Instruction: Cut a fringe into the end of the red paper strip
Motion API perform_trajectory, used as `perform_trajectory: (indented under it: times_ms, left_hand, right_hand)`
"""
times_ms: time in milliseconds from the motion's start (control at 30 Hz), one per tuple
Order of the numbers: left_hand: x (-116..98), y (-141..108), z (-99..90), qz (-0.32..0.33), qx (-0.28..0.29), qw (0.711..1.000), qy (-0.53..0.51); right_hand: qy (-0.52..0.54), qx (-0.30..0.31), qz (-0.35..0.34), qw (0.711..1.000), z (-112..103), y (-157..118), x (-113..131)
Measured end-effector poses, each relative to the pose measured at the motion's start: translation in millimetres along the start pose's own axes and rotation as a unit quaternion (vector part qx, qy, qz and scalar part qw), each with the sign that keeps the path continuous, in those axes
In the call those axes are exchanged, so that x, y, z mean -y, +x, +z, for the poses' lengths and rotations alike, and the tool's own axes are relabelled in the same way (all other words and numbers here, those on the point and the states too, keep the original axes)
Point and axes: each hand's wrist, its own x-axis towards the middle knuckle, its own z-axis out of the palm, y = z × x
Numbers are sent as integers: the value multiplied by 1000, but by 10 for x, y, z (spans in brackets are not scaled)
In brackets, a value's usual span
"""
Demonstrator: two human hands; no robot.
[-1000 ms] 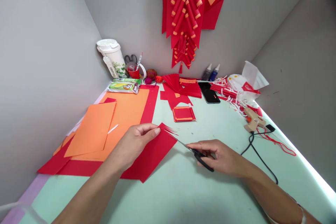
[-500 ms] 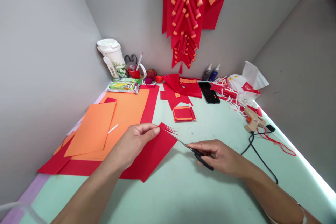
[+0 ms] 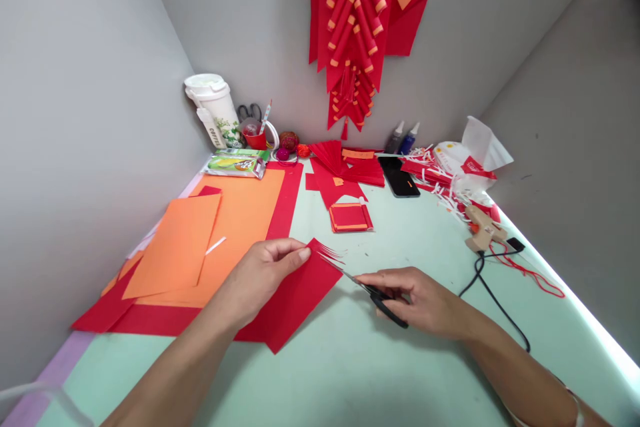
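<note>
Between its thumb and fingers, my left hand pinches the upper left edge of a sheet of red paper. Thin fringe strips stick out along the sheet's top end. Black-handled scissors sit in my right hand, their blades pointing up and left into the sheet just below the cut strips. The blades look nearly closed on the paper. The sheet is held above the table, its lower corner pointing towards me.
Orange sheets lie over red paper on the left. Behind my hands are a bundle of red and orange paper rolls, fan-folded red paper and a phone. A glue gun with a black cord lies right, beside paper scraps.
My left hand and the red sheet have shifted slightly right and down. The right hand has hardly moved, and the scissor blades now sit by a newer strip along the edge.
</note>
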Motion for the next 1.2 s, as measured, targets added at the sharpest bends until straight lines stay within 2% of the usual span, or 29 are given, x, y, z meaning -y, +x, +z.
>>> perform_trajectory:
  times_ms: [633,933,1200]
  left_hand:
    - [-5,14,14,6,6,1000,-5]
    - [-47,-22,62,4,-18,1000,23]
    - [15,12,22,5,19,1000,23]
  right_hand:
    - [-12,0,-14,1000,-1,17,14]
    - [2,-1,-13,1000,13,11,-5]
    - [22,5,-12,1000,3,5,-28]
